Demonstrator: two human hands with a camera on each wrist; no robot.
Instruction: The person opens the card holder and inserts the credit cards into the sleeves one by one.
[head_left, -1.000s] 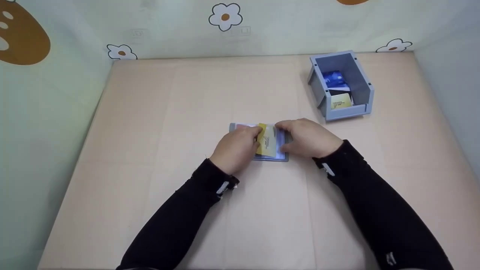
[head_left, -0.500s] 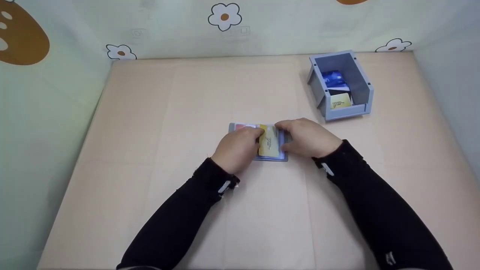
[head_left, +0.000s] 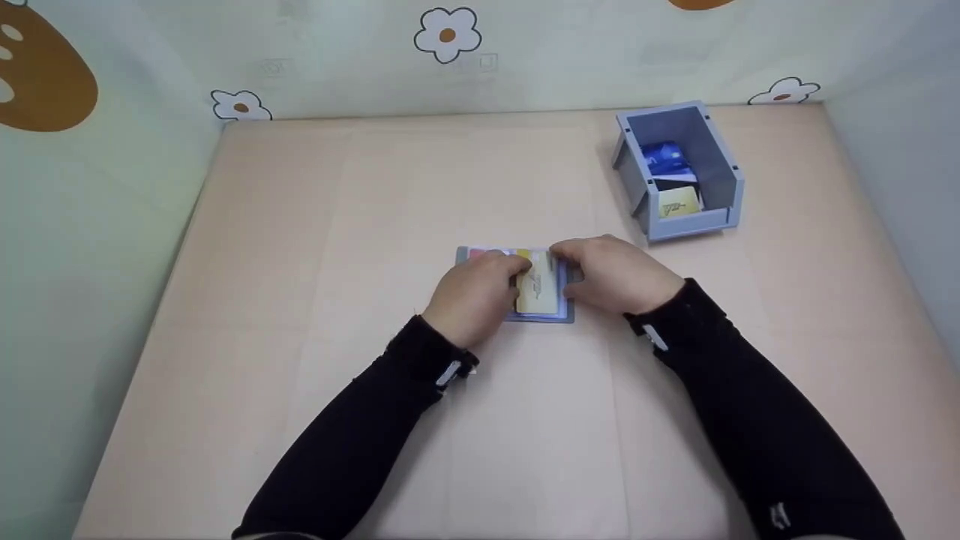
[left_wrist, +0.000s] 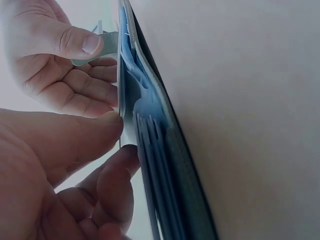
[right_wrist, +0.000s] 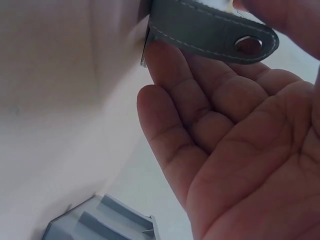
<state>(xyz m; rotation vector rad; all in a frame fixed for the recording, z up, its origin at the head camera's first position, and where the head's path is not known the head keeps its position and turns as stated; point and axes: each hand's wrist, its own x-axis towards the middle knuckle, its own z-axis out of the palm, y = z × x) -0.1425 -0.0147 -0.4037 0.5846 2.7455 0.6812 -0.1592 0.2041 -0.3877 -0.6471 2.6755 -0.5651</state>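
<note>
A grey card holder point(head_left: 568, 313) with clear sleeves lies spread on the table, and its snap strap point(right_wrist: 215, 32) sticks out at the right. On its right half is a pale gold card point(head_left: 538, 289) with dark print. My left hand point(head_left: 476, 296) pinches the left edge of this card between thumb and index finger; the left wrist view has the pinch beside a stack of sleeves point(left_wrist: 157, 175). With thumb and fingers spread along its right edge, my right hand point(head_left: 619, 276) holds the card holder near the strap. My left hand covers most of the holder's left half.
A grey-blue plastic bin point(head_left: 694, 222) stands at the back right. Inside it lie a blue card point(head_left: 665, 158), another gold card point(head_left: 678, 202) and a dark one. A pale patterned wall point(head_left: 337, 60) borders the beige table point(head_left: 247, 262) at the back and sides.
The gold card has straightened and lies more squarely on the holder's right half, its yellow left strip now narrower. My left thumb has shifted slightly right. My right hand has stayed in place.
</note>
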